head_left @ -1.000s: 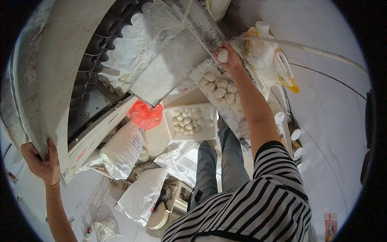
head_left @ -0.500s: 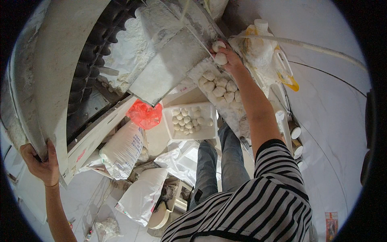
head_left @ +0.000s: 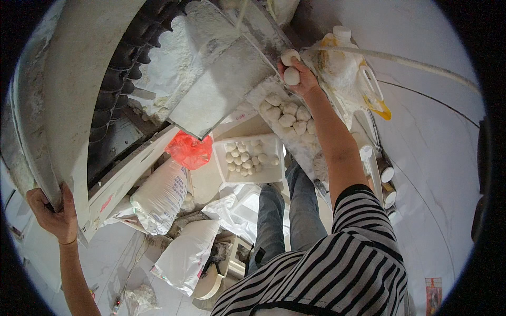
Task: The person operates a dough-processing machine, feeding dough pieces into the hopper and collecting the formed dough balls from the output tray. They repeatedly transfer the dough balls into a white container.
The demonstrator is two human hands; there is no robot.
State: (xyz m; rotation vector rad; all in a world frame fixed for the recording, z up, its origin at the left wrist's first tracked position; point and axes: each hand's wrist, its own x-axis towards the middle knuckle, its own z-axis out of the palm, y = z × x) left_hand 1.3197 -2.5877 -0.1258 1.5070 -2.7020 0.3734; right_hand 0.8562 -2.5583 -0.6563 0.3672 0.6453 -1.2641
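At the far right of the machine, my right hand [head_left: 303, 79] is closed around two round, pale dough balls, an upper dough ball [head_left: 290, 57] and a lower dough ball [head_left: 291, 76]. It is over the end of a floury metal channel [head_left: 261, 29]. Just below that hand, several dough pieces [head_left: 287, 117] lie on a flour-dusted board. Far to the left, my left hand [head_left: 55, 215] grips the lower edge of a large curved pale cover [head_left: 68, 105]. Beside the cover runs a black spiral roller [head_left: 113, 84] of the machine.
A white tray [head_left: 274, 178] below the machine holds several dough balls. Next to it hang a red plastic bag [head_left: 190, 150] and a flat metal plate [head_left: 216, 89]. White sacks [head_left: 161, 200] sit lower left. A floury jug [head_left: 342, 63] and pale hose [head_left: 400, 57] are on the right.
My right hand has shifted slightly right with the two dough balls, which now show more clearly. The black spiral roller looks slightly turned. My left hand has stayed on the cover's edge.
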